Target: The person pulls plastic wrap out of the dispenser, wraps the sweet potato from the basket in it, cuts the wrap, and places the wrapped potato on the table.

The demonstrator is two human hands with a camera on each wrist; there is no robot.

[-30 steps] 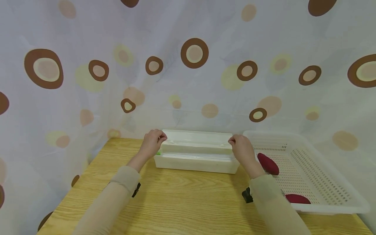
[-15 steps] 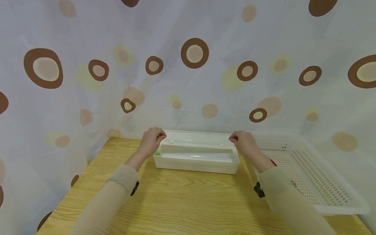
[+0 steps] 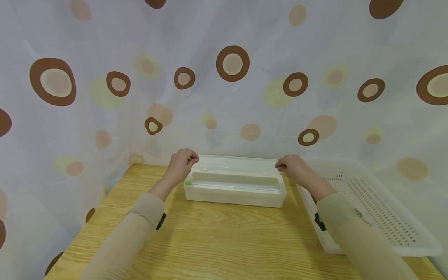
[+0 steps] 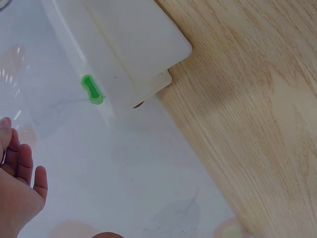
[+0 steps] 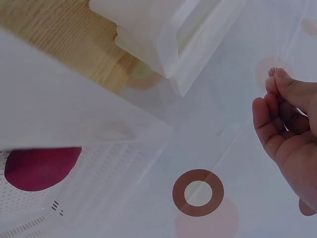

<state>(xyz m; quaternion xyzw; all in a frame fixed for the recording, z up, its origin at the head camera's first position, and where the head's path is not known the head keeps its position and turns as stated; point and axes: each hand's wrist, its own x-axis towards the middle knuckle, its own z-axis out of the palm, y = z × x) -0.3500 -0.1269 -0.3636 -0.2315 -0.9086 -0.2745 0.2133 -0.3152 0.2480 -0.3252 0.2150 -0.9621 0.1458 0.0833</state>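
A person's left hand (image 3: pixel 182 163) and right hand (image 3: pixel 294 167) pinch clear film (image 4: pixel 14 82), thumb closed against fingertips on each, above the two ends of a long white box (image 3: pixel 234 196). Creases fan through the film from the fingertips in the wrist views. The box sits at the far side of a wood-grain table (image 3: pixel 217 241), its lid (image 3: pixel 238 163) raised behind it, with a green clip (image 4: pixel 92 89) at its left end. Beyond hangs a patterned curtain (image 3: pixel 259 35). Just to the box's right stands a white slotted basket (image 3: pixel 385 206); the right sleeve (image 3: pixel 364 229) crosses it, blocking part of its interior from the head camera. A dark red item (image 5: pixel 42 168) shows inside it from the right wrist, partly cut off by the basket's wall. Compared with a second earlier, the right hand is farther right, the left a little higher, and two red items then visible from the head are hidden behind the right arm. The box keeps its place.
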